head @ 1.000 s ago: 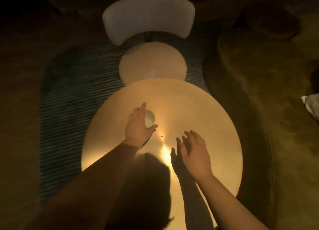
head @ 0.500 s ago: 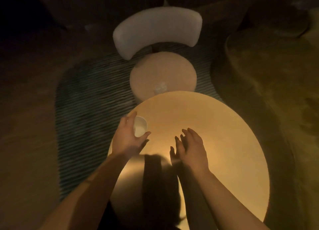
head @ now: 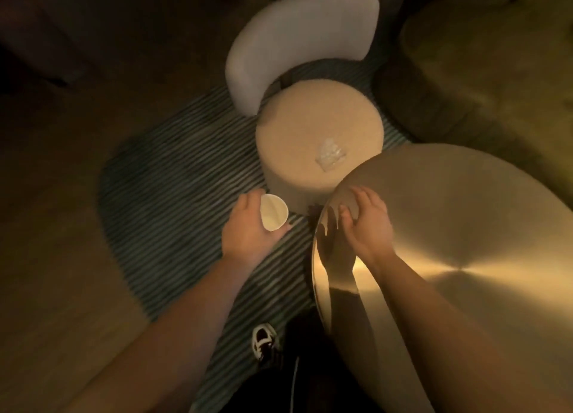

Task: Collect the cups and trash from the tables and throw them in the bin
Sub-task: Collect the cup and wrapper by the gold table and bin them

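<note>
My left hand grips a small white paper cup, held out over the striped rug to the left of the round golden table. The cup's open mouth faces up and looks empty. My right hand hovers over the table's left edge with fingers spread and nothing in it. A crumpled piece of clear plastic trash lies on the seat of the round beige chair, just beyond the table's rim.
The chair has a curved pale backrest on its far side. A dark green sofa fills the upper right. A striped rug covers the floor under the chair. My shoe shows below.
My left hand closed on the cup and lifted it off the table, carrying it left past the rim. The view shifted left, revealing the plastic trash on the chair seat.
</note>
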Demonstrator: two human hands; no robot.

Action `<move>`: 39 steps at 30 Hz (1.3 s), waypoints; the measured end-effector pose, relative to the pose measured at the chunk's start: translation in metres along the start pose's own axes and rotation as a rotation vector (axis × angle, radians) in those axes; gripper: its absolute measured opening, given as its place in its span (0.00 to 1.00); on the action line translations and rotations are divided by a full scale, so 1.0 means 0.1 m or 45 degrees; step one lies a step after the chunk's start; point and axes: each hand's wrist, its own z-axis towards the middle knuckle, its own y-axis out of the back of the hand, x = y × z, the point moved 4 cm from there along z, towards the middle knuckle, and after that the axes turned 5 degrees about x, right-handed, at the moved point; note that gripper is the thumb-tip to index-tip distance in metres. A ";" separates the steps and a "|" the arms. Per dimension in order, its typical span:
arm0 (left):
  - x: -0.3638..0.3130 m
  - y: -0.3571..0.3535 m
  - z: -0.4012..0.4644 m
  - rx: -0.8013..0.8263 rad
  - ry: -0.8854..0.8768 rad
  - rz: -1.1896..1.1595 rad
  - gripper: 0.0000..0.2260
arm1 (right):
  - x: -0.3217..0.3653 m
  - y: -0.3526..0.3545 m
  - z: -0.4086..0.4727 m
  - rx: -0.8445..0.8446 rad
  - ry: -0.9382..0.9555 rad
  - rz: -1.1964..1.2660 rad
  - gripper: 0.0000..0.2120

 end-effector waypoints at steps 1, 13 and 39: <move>0.05 0.06 0.05 0.008 -0.011 0.006 0.34 | 0.07 -0.03 0.02 -0.020 -0.024 0.020 0.22; 0.30 0.12 1.53 0.113 -0.152 -0.011 0.33 | 0.25 -0.50 1.02 -0.081 -0.236 0.079 0.23; 0.60 -1.44 4.24 0.657 -0.577 0.019 0.35 | -1.14 -2.32 3.70 -0.151 -0.773 -0.144 0.29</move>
